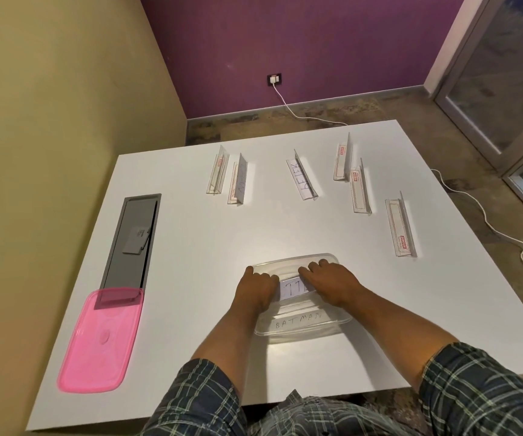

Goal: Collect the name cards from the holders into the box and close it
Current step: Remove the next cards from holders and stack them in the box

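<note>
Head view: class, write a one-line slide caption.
Both hands, left hand and right hand, lower a name card into the clear box; pink lid lies aside.

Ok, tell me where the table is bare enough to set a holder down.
Bare: the table between the grey slot and clear box, and between the box and the holders row. Crowded: the far holder row and the pink lid corner.

White table [191, 247] with box, lid and six card holders laid out on it

A clear box [301, 332] is set near the front edge, a pink lid [99, 341] at the front left, partly laid over a grey recessed panel [134, 237]. Six clear holders are spread across the far half: two at the left [217, 174] [238, 184], one in the middle with a lettered card [302, 176], three at the right [342, 160] [360, 188] [401, 226]
</note>
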### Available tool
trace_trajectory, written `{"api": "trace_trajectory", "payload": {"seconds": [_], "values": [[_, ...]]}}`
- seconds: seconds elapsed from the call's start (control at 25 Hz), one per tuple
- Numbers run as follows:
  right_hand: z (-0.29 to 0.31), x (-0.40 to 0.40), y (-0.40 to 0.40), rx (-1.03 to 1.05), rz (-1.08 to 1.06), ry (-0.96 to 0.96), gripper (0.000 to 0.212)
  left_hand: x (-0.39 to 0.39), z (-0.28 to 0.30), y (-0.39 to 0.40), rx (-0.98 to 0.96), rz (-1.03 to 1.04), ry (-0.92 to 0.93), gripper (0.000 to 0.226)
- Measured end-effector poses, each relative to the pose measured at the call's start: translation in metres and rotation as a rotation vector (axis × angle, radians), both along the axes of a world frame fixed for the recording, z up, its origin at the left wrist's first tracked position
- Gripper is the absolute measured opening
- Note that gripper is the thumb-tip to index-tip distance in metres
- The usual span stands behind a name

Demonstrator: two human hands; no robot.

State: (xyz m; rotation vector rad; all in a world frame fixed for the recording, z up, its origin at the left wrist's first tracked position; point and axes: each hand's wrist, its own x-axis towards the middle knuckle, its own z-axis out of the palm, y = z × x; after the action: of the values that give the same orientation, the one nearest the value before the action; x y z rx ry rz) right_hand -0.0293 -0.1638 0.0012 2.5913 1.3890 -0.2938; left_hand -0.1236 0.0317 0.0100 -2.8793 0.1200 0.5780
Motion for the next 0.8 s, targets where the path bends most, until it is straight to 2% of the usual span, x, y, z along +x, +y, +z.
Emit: {"api": "trace_trajectory", "payload": {"seconds": [0.12, 0.44, 0.52, 0.6, 0.8], "values": [[-0.002, 0.001, 0.001, -0.037, -0.024, 0.065, 0.047, 0.001, -0.003, 0.001, 0.015, -0.022, 0.001, 0.027], [-0.014, 0.006, 0.005, -0.111, -0.013, 0.057, 0.036, 0.005, -0.009, 0.0, -0.044, -0.021, 0.018, 0.026], [-0.015, 0.007, 0.003, -0.079, 0.012, 0.011, 0.032, 0.005, -0.011, -0.001, -0.057, -0.003, 0.028, 0.027], [-0.013, 0.01, 0.004, -0.192, 0.056, -0.041, 0.025, 0.005, -0.014, -0.001, -0.079, 0.024, 0.038, 0.028], [-0.024, 0.018, 0.003, -0.228, 0.078, -0.087, 0.031, 0.008, -0.016, -0.005, -0.142, 0.064, 0.059, 0.036]]}}
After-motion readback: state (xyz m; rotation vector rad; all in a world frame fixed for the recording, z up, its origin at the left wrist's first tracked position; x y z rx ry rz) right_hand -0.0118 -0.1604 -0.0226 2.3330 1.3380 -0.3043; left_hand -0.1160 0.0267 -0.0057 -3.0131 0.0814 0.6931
